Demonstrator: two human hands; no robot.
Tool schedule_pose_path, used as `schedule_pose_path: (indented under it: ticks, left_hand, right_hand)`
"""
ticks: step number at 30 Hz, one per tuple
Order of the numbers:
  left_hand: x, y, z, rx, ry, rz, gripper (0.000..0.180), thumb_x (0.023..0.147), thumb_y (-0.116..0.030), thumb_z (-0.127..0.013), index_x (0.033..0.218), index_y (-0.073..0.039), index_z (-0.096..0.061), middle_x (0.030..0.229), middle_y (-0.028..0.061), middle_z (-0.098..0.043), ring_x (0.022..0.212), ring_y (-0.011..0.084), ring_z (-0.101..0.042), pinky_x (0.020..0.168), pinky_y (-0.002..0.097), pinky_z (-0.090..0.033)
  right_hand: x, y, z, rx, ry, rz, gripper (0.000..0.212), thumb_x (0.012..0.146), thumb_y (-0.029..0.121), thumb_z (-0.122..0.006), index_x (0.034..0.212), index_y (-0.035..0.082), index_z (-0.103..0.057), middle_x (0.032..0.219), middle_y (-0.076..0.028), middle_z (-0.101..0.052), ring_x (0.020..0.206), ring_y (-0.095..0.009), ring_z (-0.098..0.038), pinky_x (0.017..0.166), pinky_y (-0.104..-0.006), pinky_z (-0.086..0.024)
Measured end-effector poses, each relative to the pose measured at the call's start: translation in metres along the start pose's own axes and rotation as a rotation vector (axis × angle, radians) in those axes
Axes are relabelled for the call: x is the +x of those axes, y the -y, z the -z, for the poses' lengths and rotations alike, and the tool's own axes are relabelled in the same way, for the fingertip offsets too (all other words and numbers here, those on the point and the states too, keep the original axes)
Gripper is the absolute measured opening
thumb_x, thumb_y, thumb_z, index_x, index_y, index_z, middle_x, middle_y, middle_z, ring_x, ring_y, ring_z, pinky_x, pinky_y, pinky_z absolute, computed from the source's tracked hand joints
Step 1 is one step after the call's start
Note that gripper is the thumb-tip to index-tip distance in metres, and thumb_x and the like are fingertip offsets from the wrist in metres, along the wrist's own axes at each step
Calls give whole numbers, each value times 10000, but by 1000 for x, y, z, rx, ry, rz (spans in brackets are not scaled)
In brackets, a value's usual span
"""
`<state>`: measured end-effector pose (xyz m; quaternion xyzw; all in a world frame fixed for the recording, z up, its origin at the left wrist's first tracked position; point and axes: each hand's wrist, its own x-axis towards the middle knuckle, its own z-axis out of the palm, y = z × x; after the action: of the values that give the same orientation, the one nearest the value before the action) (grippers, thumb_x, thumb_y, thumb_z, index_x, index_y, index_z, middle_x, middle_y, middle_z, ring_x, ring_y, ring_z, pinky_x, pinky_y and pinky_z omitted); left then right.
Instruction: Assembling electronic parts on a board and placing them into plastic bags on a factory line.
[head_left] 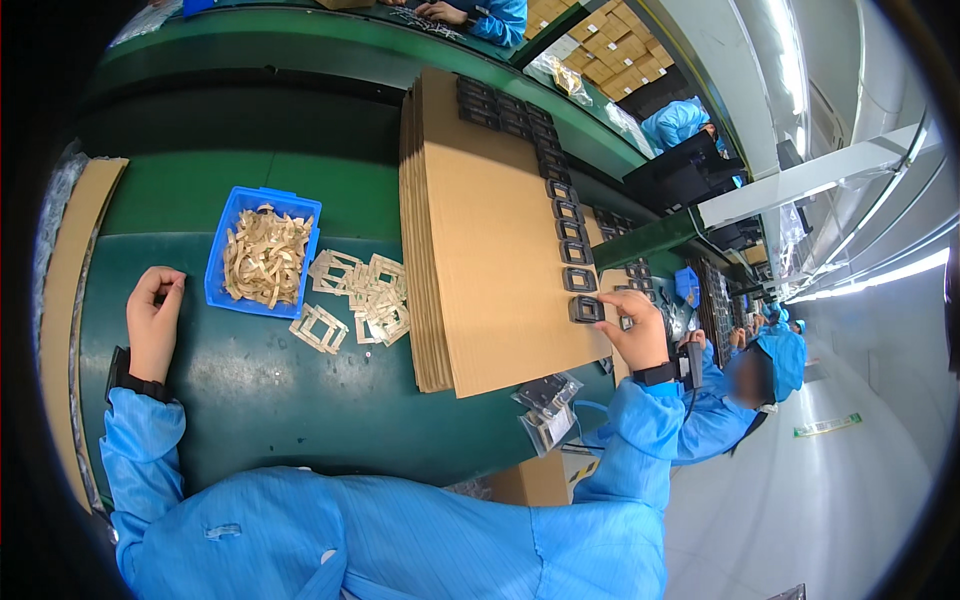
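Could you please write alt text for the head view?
The right hand sets a black frame part at the end of a row on stacked cardboard sheets. The left hand rests curled on the green bench beside a blue bin.

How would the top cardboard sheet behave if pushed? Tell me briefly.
The top cardboard sheet looks flat and stiff, so it would probably slide as one piece across the stack. It likely weighs little. The black frames lined along its edge might shift or fall off.

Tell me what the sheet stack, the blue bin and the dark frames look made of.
Sheet stack: corrugated cardboard, matte brown, layered edges showing. Blue bin: moulded plastic, likely, with a smooth, even colour. Dark frames: probably black plastic, slightly glossy; the right hand touches the nearest one.
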<state>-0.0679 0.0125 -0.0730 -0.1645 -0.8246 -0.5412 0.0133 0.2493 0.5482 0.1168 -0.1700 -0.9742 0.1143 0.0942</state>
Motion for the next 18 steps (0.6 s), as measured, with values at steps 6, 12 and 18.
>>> schedule_pose_path:
  ticks: [6, 12, 18]
  left_hand:
    - [-2, 3, -1, -28, -17, -10, 43, 921, -17, -608, 931, 25, -615, 860, -2, -588, 786, 76, -517, 731, 216, -428]
    - [1, 1, 0, -24, -13, -32, 48, 921, -20, -612, 926, 27, -613, 861, 0, -586, 783, 79, -516, 737, 221, -429]
    - [1, 0, -3, -38, 3, 14, 54, 926, -27, -611, 927, 26, -610, 866, 2, -582, 781, 83, -510, 733, 223, -427]
  right_hand:
    - [-3, -13, -10, 6, -2, 206, 348, 659, -26, -799, 992, 42, -727, 1116, -106, -714, 1012, -309, -642, 859, -392, -503]
    - [-10, 1, -11, -124, -114, 199, 137, 724, -29, -725, 835, 28, -667, 1082, -119, -711, 1016, -324, -633, 907, -431, -477]
    - [-40, 19, -20, -132, -355, 84, 131, 734, -55, -691, 826, 28, -646, 998, -140, -695, 951, -344, -625, 855, -427, -483]
